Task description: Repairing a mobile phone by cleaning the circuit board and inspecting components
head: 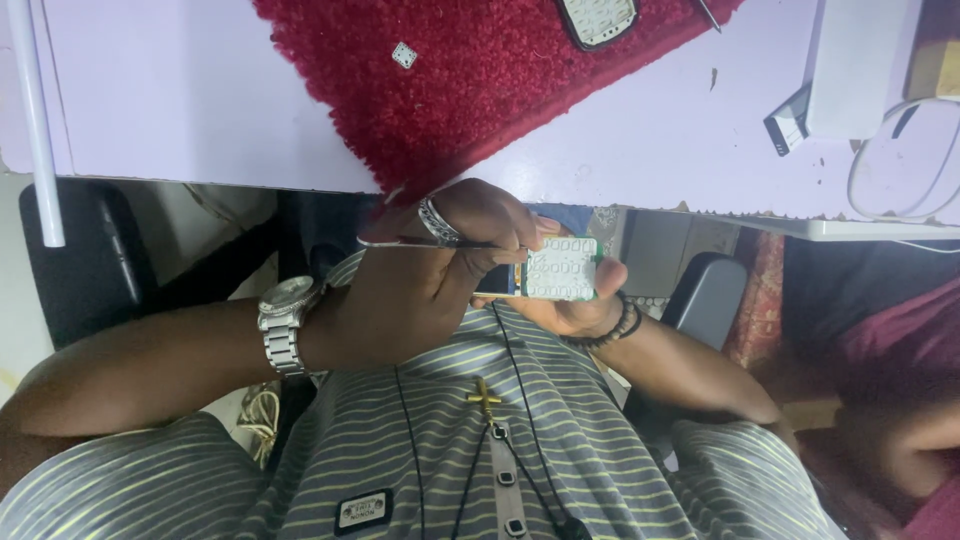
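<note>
Here, just below the desk's [200,100] near edge: left hand [420,290] pinched around a thin metal tool [400,242], tip at a phone keypad board [560,268] gripped in right hand [590,308]; red mat [480,90] lying on the desktop.

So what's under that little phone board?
The right hand cradles the phone board from below. The left hand, holding a thin tool, covers its left end.

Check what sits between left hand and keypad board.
Head view: a thin metal tool, pinched in the left hand, reaches toward the keypad board held by the right hand.
</note>
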